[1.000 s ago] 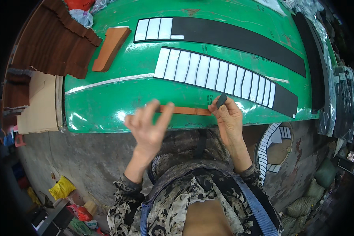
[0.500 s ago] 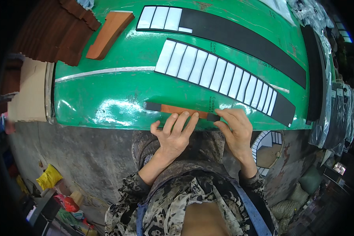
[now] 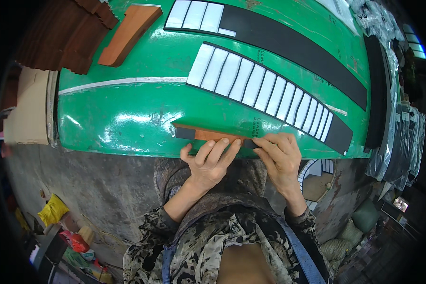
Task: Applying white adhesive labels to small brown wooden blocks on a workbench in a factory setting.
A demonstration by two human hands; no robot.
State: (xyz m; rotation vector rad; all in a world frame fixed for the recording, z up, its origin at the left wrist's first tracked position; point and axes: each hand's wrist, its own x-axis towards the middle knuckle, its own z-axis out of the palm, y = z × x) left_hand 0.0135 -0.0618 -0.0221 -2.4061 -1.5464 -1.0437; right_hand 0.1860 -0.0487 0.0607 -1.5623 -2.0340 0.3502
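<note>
A narrow reddish-brown wooden piece [image 3: 206, 135] stands along the near edge of the green table. Dark pads cover its two ends: the left pad [image 3: 184, 133] lies bare, while the right pad [image 3: 249, 144] is partly behind fingers. My left hand [image 3: 207, 164] grips the wood near its middle, fingertips pressed along its top and the thumb apart to the left. At the right end, my right hand [image 3: 282, 154] pinches the dark pad between thumb and fingertips. Beyond the hands lies a black sheet [image 3: 338, 132] bearing a row of white-backed strips [image 3: 253, 85].
Farther back is a second black sheet [image 3: 293, 45] with a few white strips. A single curved wooden piece [image 3: 128, 35] lies at the far left, beside a stack of brown wooden pieces [image 3: 66, 35]. Cardboard [image 3: 31, 109] borders the table's left; plastic-wrapped black sheets [image 3: 397, 146] hang at the right.
The wooden piece has tipped slightly, showing more of its top edge. My right fingers have shifted left and closed tighter over its right end. The whole view has shifted a little.
</note>
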